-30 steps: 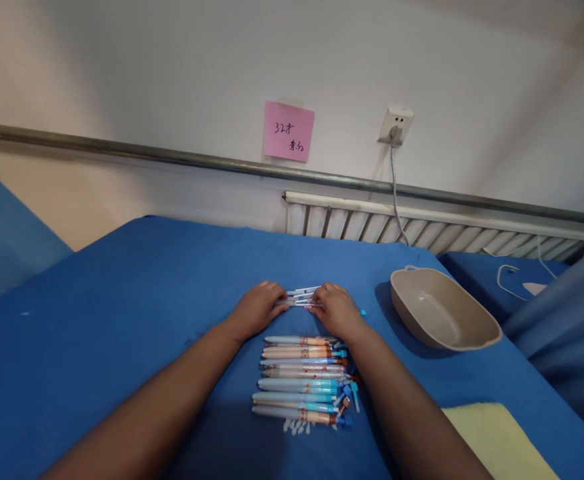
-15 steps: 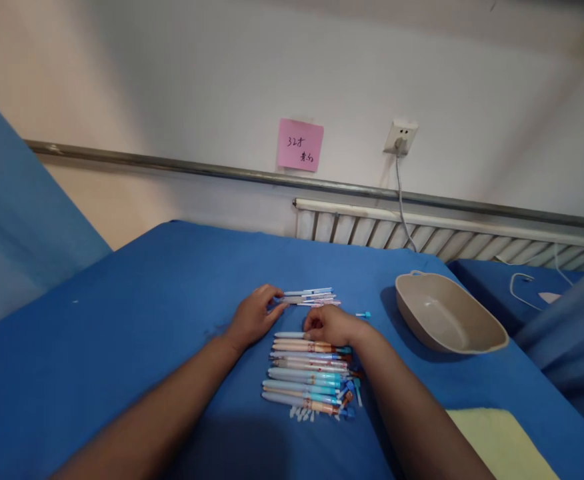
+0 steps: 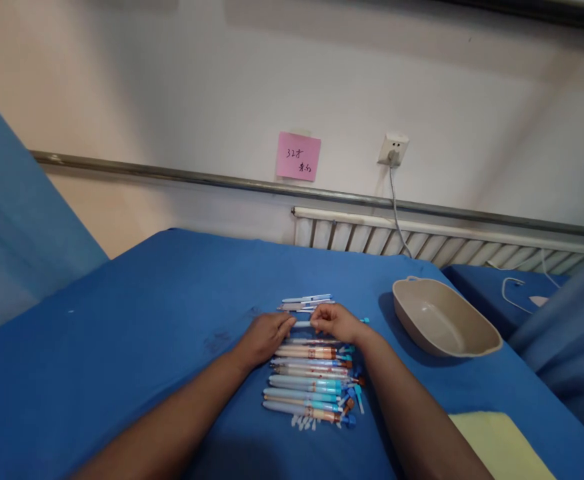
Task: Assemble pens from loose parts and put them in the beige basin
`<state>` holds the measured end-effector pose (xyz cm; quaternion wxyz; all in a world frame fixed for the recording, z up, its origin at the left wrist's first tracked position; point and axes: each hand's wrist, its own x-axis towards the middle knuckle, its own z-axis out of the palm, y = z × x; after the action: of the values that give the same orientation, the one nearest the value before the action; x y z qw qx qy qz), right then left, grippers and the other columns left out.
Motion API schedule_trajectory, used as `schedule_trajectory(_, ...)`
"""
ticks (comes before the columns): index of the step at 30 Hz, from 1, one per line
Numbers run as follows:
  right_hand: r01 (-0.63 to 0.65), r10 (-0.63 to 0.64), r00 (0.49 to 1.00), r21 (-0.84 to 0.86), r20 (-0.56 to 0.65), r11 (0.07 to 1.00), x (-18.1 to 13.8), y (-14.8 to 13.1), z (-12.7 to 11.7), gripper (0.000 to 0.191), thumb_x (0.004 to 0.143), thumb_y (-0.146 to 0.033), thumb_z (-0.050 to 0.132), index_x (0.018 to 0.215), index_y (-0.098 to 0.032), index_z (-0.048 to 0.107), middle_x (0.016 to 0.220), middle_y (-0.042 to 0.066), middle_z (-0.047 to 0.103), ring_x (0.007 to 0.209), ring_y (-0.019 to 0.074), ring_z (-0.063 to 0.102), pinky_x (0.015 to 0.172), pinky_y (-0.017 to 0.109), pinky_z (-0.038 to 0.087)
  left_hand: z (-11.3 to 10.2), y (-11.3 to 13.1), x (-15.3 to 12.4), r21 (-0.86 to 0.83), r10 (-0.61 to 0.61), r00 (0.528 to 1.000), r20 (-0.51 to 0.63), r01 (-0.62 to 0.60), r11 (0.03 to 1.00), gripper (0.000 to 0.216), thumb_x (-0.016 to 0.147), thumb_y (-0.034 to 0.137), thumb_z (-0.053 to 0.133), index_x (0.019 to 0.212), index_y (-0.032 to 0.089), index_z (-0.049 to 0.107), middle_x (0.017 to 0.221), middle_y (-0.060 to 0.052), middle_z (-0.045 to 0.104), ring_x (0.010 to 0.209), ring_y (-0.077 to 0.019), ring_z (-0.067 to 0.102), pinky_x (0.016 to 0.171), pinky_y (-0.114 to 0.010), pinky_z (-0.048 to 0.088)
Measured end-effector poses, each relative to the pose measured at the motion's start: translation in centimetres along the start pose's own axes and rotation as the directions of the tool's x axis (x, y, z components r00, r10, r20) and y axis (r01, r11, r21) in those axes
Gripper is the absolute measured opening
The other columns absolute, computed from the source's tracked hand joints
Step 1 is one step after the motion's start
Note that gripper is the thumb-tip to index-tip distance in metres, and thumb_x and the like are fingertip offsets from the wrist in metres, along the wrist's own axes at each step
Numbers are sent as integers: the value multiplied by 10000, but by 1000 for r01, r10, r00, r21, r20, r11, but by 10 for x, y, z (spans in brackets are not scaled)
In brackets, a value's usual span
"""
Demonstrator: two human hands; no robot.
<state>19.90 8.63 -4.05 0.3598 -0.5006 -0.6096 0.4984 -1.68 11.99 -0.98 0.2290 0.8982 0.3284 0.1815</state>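
A pale pen barrel (image 3: 303,325) spans the gap between my hands. The fingers of my left hand (image 3: 267,337) are closed on its left end, while my right hand (image 3: 338,323) pinches its right end. Just below lie several pens in a column, among them an orange one (image 3: 312,352) and a light blue and turquoise one (image 3: 312,385). Beyond my fingers is a small group of thin pen parts (image 3: 306,300). Blue and brown caps (image 3: 348,403) are scattered at the pens' right ends, and small white pieces (image 3: 304,423) lie by the nearest pen.
A beige basin (image 3: 445,317) stands on the blue-covered table (image 3: 162,313) at the right. Nearer me lies a yellow cloth (image 3: 497,443). Behind the table are a radiator (image 3: 352,233) and a wall socket (image 3: 393,149) with a plugged-in cable. Blue curtains hang at both sides.
My left hand has moved from the far pen parts nearer to me, onto the pale barrel. My right hand has lifted the barrel from the column's far end. The view has tilted slightly up.
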Motion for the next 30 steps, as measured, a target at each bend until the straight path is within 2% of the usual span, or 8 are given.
schedule_trajectory(5, 0, 1, 1000, 81, -12, 997, 3, 1, -2, 305, 656, -431, 685, 709, -171, 536, 547, -64, 501, 485, 70, 406, 489, 196, 318, -4, 1, 0, -26, 87, 990, -111, -91, 996, 287, 826, 359, 537, 1065, 203, 570, 1032, -64, 622, 939, -196, 559, 821, -298, 427)
schedule_trajectory(9, 1, 2, 999, 92, -41, 996, 4, 0, -1, 322, 628, -433, 705, 708, -170, 536, 542, -72, 478, 490, 64, 380, 486, 194, 292, -4, 1, 0, -63, 2, 998, -56, -5, 998, 265, 914, 330, 362, 874, 206, 593, 768, -14, 640, 739, -158, 593, 690, -260, 435)
schedule_trajectory(11, -7, 11, 999, 88, -48, 996, 4, -1, -1, 335, 614, -437, 719, 704, -170, 537, 543, -73, 475, 495, 63, 381, 488, 193, 290, -3, 1, 0, -83, -58, 998, -28, 55, 995, 286, 922, 347, 335, 921, 214, 587, 692, 4, 632, 656, -151, 592, 626, -252, 428)
schedule_trajectory(15, 5, -1, 999, 123, -35, 992, 5, 1, 0, 366, 594, -453, 738, 695, -168, 532, 537, -77, 468, 498, 64, 388, 496, 194, 297, 0, -1, -1, -98, 12, 996, -90, -21, 995, 364, 827, 330, 527, 1169, 206, 512, 978, -57, 654, 848, -188, 603, 726, -283, 450)
schedule_trajectory(17, 14, -10, 999, 128, -31, 992, 5, 3, -1, 371, 586, -454, 746, 692, -167, 537, 534, -78, 458, 497, 62, 379, 494, 193, 291, 0, -2, -1, -89, 28, 997, -72, -34, 995, 308, 850, 314, 487, 1135, 210, 539, 964, -54, 662, 846, -183, 608, 741, -282, 450)
schedule_trajectory(22, 23, -18, 998, 85, -52, 996, 5, 6, -5, 343, 600, -429, 743, 694, -167, 543, 551, -68, 472, 521, 69, 400, 511, 194, 315, -6, -4, -1, -52, -116, 993, 11, 116, 992, 324, 934, 352, 297, 1078, 224, 558, 604, 23, 630, 596, -157, 608, 589, -247, 422)
schedule_trajectory(26, 58, -55, 998, 82, -34, 995, 6, 6, -4, 302, 638, -406, 720, 708, -167, 548, 561, -61, 490, 527, 74, 417, 520, 198, 331, -7, -8, -1, -15, -7, 1000, -4, 6, 1000, 278, 857, 385, 488, 1062, 215, 567, 854, -21, 669, 770, -173, 616, 685, -257, 439)
schedule_trajectory(30, 52, -52, 999, 76, -10, 996, 3, 8, -12, 280, 659, -389, 702, 718, -164, 547, 590, -52, 514, 542, 77, 435, 538, 203, 345, -6, -15, -2, 59, 82, 996, 39, -84, 995, 235, 903, 332, 408, 975, 213, 597, 972, -49, 658, 903, -193, 596, 806, -298, 430)
